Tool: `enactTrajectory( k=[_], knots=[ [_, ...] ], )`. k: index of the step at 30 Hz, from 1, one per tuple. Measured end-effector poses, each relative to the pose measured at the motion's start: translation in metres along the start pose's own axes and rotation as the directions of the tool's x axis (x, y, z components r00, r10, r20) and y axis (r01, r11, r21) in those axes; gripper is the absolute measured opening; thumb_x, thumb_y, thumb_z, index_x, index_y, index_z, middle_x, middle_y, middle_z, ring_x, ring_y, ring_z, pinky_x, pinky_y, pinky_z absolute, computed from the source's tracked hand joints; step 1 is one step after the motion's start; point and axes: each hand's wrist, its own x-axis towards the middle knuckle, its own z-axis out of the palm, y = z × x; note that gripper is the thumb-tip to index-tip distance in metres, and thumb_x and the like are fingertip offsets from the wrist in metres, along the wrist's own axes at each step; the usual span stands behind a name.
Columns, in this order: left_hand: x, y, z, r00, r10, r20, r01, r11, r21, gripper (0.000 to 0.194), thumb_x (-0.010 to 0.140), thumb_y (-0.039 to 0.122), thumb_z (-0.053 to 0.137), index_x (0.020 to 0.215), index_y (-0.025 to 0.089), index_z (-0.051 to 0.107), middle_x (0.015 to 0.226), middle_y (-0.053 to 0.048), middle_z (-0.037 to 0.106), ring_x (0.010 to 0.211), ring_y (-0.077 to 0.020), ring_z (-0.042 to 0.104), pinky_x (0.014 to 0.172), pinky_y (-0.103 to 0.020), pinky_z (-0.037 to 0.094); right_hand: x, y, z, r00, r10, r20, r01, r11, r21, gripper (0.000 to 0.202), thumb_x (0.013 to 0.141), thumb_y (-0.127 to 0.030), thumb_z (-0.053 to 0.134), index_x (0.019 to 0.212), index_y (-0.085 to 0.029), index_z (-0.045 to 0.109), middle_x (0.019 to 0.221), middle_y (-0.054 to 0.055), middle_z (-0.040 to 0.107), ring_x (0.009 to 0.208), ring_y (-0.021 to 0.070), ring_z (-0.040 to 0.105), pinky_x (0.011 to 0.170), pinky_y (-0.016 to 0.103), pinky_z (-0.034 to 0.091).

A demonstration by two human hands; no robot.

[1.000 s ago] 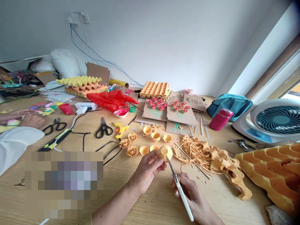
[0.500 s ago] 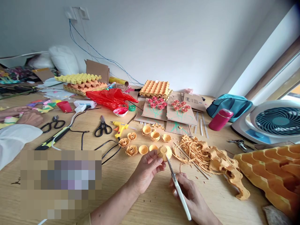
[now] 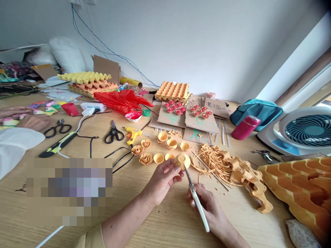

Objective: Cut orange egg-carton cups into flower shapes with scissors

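Observation:
Between the thumb and fingers of my left hand (image 3: 165, 177) is a round yellow-orange egg-carton cup (image 3: 182, 161), its base turned toward me. White-handled scissors (image 3: 197, 203) are gripped in my right hand (image 3: 207, 206), with the blade tips at the cup's lower right edge. Just beyond my hands stand several loose carton cups (image 3: 171, 144). Left of those lie rolled carton roses (image 3: 146, 158). A tangle of thin carton strips (image 3: 213, 160) rests to the right of the held cup.
A yellow glue gun (image 3: 133, 135) and black scissors (image 3: 113, 133) lie left of centre. Cardboard with red flowers (image 3: 201, 119) is farther back. At right are a large egg tray (image 3: 300, 186), a pink bottle (image 3: 245, 127) and a fan (image 3: 307, 129). Another person's hands (image 3: 34, 121) are at far left.
The camera view has tilted slightly downward, so the background sits higher. Both hands keep nearly the same pose, with the scissor tips still at the cup's edge.

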Motion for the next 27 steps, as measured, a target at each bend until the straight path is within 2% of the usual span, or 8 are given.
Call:
enactTrajectory(
  k=[12, 22, 27],
  knots=[
    [-0.0012, 0.0006, 0.0007, 1.0, -0.021, 0.022, 0.022, 0.999, -0.024, 0.027, 0.068, 0.033, 0.087, 0.082, 0.015, 0.072, 0.074, -0.001, 0.067, 0.066, -0.0088, 0.057, 0.064, -0.022, 0.047, -0.0023, -0.0048, 0.0026, 0.998, -0.024, -0.061, 0.024, 1.0, 0.012, 0.046, 0.095, -0.059, 0.048, 0.069, -0.022, 0.054, 0.071, 0.004, 0.056, 0.073, 0.0215, 0.049, 0.068, 0.033, 0.041],
    [-0.0014, -0.0033, -0.0019, 0.998, -0.043, 0.054, 0.049, 0.993, -0.112, 0.022, 0.072, 0.027, 0.085, 0.087, 0.016, 0.074, 0.078, -0.002, 0.067, 0.07, -0.0082, 0.059, 0.067, -0.021, 0.049, -0.0036, -0.0095, -0.0002, 0.995, -0.074, -0.075, 0.069, 0.996, -0.057, 0.041, 0.097, -0.049, 0.049, 0.066, -0.022, 0.047, 0.065, 0.002, 0.051, 0.066, 0.0186, 0.046, 0.061, 0.03, 0.04],
    [0.0013, 0.0007, -0.0045, 0.999, 0.027, 0.039, -0.022, 0.993, -0.113, 0.021, 0.073, 0.026, 0.083, 0.088, 0.016, 0.073, 0.082, -0.001, 0.067, 0.071, -0.008, 0.058, 0.068, -0.021, 0.05, -0.0038, -0.0068, -0.0012, 0.992, -0.092, -0.081, 0.083, 0.99, -0.115, 0.038, 0.097, -0.043, 0.051, 0.065, -0.022, 0.047, 0.063, 0.0, 0.047, 0.065, 0.018, 0.045, 0.06, 0.029, 0.04]
  ],
)
